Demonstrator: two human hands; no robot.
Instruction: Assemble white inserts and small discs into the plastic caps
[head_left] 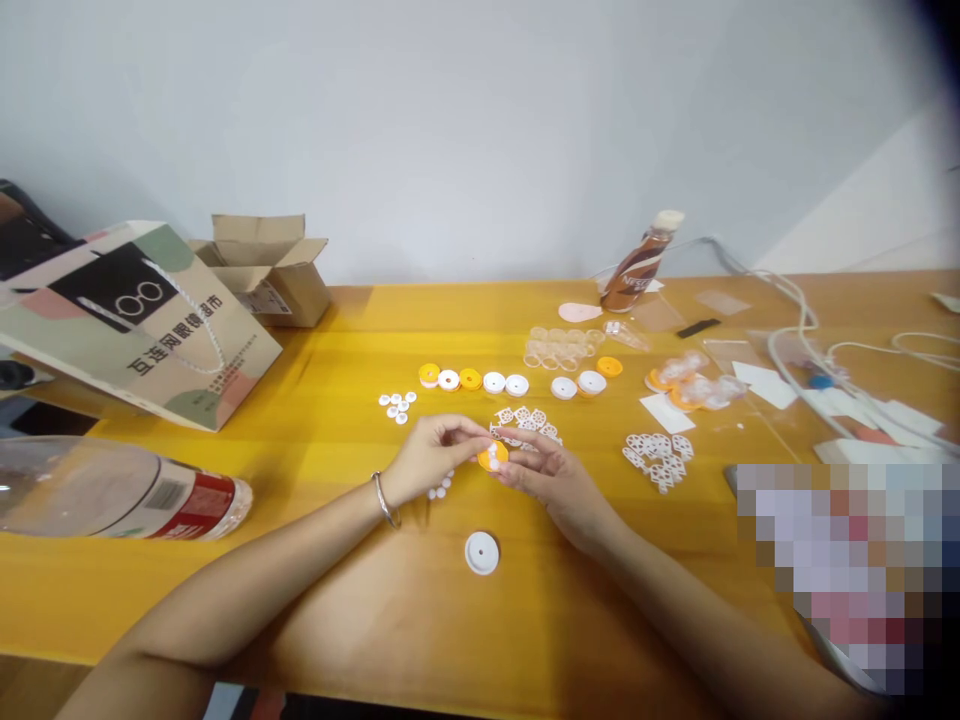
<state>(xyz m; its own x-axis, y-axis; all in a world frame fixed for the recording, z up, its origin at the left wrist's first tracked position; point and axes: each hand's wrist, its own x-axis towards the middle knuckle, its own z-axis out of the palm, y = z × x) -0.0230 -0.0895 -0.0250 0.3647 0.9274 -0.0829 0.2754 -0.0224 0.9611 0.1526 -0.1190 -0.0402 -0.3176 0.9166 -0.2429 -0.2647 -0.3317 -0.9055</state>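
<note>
Both hands meet over the middle of the table around one small round orange disc (492, 457) with white pieces on its face. My left hand (439, 452) pinches its left edge, while my right hand (551, 480) grips the right side with thumb and fingers. Nearer to me lies a white disc with a small centre hole (481, 553). Beneath and behind the hands are white lattice-like pieces (531, 418), partly hidden. Small white round pieces (440, 490) show under my left wrist, and a similar cluster (397, 406) lies farther left.
Beyond the hands runs a row of orange and white discs (470, 379), with clear rings (562, 347) behind. More lattice pieces (660, 455) lie right. A paper bag (150, 330), cardboard box (277, 280) and large bottle (127, 490) stand left; a drink bottle (637, 265) and cables (795, 300) right.
</note>
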